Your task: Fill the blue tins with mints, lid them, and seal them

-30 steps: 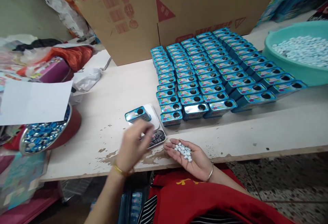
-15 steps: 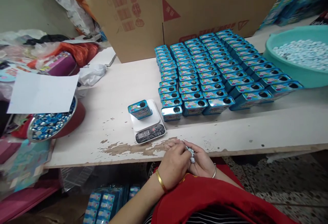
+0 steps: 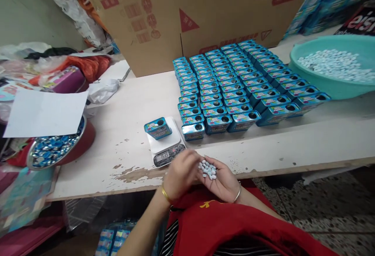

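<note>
My right hand [image 3: 223,185] lies palm up at the table's front edge, cupped under several pale blue candies [image 3: 208,169]. Just left of them is my left hand [image 3: 181,176], its fingers curled and pressed together; what they hold, if anything, is too small to make out. Behind it sits a white digital scale [image 3: 166,143], its display reading about 1539. On the scale's plate stands a blue tin [image 3: 158,128] with a round hole in its top. Rows of similar blue tins [image 3: 217,111] stand to the right of the scale.
A turquoise basin [image 3: 322,86] of candies stands at the right. At the left, a red bowl [image 3: 88,135] of shiny blue pieces is partly under a white sheet [image 3: 43,111]. A cardboard box [image 3: 158,59] stands behind the tins.
My left hand has moved left and up, off the candies, which now show more fully in my opened right palm. The whole view has shifted slightly.
</note>
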`<act>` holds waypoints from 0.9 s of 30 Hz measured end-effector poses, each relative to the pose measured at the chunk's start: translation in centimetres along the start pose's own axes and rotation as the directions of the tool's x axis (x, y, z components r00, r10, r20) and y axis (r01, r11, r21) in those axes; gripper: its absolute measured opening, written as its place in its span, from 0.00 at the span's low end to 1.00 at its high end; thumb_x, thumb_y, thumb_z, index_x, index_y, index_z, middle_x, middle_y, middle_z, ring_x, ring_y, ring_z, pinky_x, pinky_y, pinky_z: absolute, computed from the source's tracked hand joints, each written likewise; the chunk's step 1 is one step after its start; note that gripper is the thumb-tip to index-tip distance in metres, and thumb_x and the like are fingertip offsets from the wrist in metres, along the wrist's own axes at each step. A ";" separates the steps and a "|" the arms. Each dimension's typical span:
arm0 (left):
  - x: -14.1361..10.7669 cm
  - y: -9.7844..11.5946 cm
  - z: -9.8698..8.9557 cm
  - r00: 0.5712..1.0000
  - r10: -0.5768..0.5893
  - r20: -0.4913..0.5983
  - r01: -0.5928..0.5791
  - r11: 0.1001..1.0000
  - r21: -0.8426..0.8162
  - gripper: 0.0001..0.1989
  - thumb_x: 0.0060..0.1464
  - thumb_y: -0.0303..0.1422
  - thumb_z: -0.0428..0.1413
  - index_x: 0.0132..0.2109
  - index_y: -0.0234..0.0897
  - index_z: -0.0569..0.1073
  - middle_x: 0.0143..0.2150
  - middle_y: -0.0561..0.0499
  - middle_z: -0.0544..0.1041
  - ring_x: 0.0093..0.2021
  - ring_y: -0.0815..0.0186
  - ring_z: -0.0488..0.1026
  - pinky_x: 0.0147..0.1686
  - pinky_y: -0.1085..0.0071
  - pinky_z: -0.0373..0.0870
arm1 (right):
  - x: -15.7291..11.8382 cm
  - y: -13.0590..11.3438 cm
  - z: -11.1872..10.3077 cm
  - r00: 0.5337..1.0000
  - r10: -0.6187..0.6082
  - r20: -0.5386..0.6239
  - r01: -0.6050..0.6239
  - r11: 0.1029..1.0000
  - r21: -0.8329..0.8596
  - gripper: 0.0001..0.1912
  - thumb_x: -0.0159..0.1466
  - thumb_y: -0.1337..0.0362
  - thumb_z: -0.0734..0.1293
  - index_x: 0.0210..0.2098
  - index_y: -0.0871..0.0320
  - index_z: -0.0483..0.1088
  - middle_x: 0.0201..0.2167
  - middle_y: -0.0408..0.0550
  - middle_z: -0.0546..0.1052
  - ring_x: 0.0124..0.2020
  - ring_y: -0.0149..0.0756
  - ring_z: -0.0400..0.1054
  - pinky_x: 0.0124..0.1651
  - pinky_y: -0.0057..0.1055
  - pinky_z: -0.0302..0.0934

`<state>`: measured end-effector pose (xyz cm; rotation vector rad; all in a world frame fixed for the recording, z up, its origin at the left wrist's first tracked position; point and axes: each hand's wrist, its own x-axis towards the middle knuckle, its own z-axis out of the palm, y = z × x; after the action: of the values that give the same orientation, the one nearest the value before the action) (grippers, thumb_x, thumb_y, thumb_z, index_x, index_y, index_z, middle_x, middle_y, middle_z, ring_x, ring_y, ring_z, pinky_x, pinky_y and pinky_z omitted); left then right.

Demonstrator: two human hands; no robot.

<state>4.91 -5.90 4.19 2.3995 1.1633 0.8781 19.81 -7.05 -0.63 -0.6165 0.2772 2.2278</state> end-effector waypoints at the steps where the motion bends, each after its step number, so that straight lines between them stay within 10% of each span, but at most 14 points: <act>1: 0.9 -0.9 -1.3 0.996 -0.014 -0.089 0.018 0.999 0.039 0.06 0.60 0.25 0.48 0.42 0.36 0.69 0.39 0.47 0.74 0.41 0.67 0.70 0.41 0.70 0.68 | 0.0 0.0 0.4 1.000 0.007 0.002 -0.007 1.000 0.001 0.12 0.66 0.68 0.58 0.41 0.65 0.72 0.37 0.52 0.80 0.43 0.35 0.75 0.52 0.33 0.68; 5: 4.3 -5.3 -6.1 0.918 -0.093 -0.386 0.196 0.951 0.238 0.03 0.59 0.30 0.51 0.39 0.37 0.70 0.36 0.49 0.74 0.39 0.66 0.70 0.40 0.68 0.67 | 0.1 0.2 1.1 0.999 0.030 0.015 -0.030 0.999 -0.015 0.14 0.66 0.67 0.59 0.45 0.68 0.71 0.44 0.58 0.78 0.52 0.40 0.71 0.55 0.34 0.66; 11: 4.4 -9.1 -8.0 0.924 -0.154 -0.349 0.268 0.914 0.306 0.09 0.60 0.34 0.51 0.38 0.37 0.73 0.40 0.47 0.77 0.44 0.63 0.72 0.46 0.63 0.64 | 0.1 -0.3 0.1 1.000 0.010 0.003 -0.010 1.000 -0.014 0.13 0.65 0.67 0.61 0.44 0.68 0.71 0.45 0.59 0.78 0.53 0.41 0.70 0.57 0.34 0.65; 14: 2.7 -8.9 -7.1 0.867 -0.156 -0.474 0.355 0.860 0.366 0.10 0.60 0.36 0.51 0.39 0.38 0.75 0.44 0.45 0.76 0.47 0.60 0.70 0.49 0.59 0.61 | 0.2 -0.6 -0.2 1.000 0.001 -0.002 -0.001 1.000 -0.014 0.13 0.65 0.67 0.61 0.44 0.68 0.71 0.45 0.58 0.78 0.53 0.41 0.70 0.56 0.34 0.65; 21: 1.7 -8.6 -5.7 0.915 -0.142 -0.377 0.317 0.831 0.457 0.14 0.60 0.36 0.52 0.52 0.45 0.73 0.60 0.46 0.68 0.58 0.55 0.63 0.56 0.53 0.54 | 0.4 -0.4 -0.4 0.999 0.041 0.001 -0.041 0.999 -0.015 0.13 0.65 0.67 0.61 0.45 0.67 0.71 0.45 0.58 0.78 0.54 0.40 0.70 0.56 0.33 0.65; 27: 1.8 -5.1 -6.2 0.883 -0.131 -0.451 0.267 0.930 0.253 0.13 0.60 0.31 0.51 0.51 0.41 0.71 0.51 0.45 0.73 0.52 0.60 0.69 0.53 0.58 0.64 | 0.1 -0.5 -0.2 0.999 0.033 -0.025 -0.033 0.999 -0.016 0.14 0.66 0.66 0.60 0.45 0.67 0.71 0.46 0.57 0.78 0.53 0.40 0.70 0.55 0.33 0.65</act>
<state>-1.24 -1.22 6.83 2.3150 1.8032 1.2769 20.23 -6.74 -0.86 -0.6528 0.2832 2.2573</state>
